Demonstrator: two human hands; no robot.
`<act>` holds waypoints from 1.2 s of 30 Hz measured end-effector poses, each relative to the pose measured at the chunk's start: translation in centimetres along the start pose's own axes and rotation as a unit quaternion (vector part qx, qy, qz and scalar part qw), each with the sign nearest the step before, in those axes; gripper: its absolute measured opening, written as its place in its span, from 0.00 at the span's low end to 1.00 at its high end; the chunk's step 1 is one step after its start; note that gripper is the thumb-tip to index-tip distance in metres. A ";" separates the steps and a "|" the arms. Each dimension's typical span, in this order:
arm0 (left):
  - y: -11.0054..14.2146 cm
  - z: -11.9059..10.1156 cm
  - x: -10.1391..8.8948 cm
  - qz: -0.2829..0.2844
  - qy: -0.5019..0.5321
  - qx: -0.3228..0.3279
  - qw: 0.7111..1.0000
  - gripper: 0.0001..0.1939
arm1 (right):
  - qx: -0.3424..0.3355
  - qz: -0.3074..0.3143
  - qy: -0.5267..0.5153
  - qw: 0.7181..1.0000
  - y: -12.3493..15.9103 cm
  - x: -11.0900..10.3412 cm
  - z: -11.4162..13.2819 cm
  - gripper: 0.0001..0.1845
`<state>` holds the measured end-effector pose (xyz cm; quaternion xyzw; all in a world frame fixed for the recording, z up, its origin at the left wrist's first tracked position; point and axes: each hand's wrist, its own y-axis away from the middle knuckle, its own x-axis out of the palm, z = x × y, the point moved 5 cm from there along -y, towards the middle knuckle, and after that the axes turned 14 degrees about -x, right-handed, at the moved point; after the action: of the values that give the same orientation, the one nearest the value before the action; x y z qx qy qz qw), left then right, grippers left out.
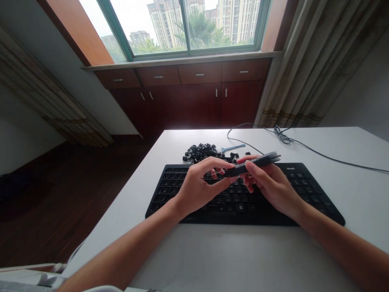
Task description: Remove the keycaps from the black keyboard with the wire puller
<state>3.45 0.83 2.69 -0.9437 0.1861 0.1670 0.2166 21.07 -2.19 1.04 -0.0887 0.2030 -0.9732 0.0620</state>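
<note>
Above the keyboard, my right hand (270, 182) grips a dark, flat keyboard cleaning brush (249, 165), thumb along its side. Pale bristle-like strands show at its right end, and thin wire prongs stick out at the left. My left hand (203, 178) closes on that left end, with fingers over it and thumb beneath. Under both hands lies a black keyboard (243, 219) with bare key sockets on its left part; keys remain seated at lower middle and right. Its middle is partly hidden by my hands. A pile of black keycaps (202, 153) sits behind it.
A slim blue tool (233, 148) lies right of the pile, near a few loose keycaps (234, 155). A black cable (322, 152) with a bundled knot runs across the right of the white table (212, 255). Red-brown cabinets (194, 103) stand beyond under a window.
</note>
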 end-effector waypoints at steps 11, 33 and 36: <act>0.5 -1.0 0.4 0.003 -0.013 0.064 0.998 0.10 | -0.009 -0.022 0.043 0.999 -0.2 -0.2 0.1 0.15; 0.9 -0.6 1.5 0.164 -0.278 0.114 0.940 0.43 | -0.025 -0.164 -0.105 0.981 0.2 -0.2 1.3 0.06; 0.8 -0.5 1.6 0.161 -0.282 0.096 0.941 0.45 | -0.024 -0.167 -0.101 0.981 0.2 0.2 1.4 0.07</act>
<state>4.62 -0.57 2.20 -0.7898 0.2819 0.4405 0.3205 21.13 -2.92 2.26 -0.2205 0.2010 -0.9509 -0.0829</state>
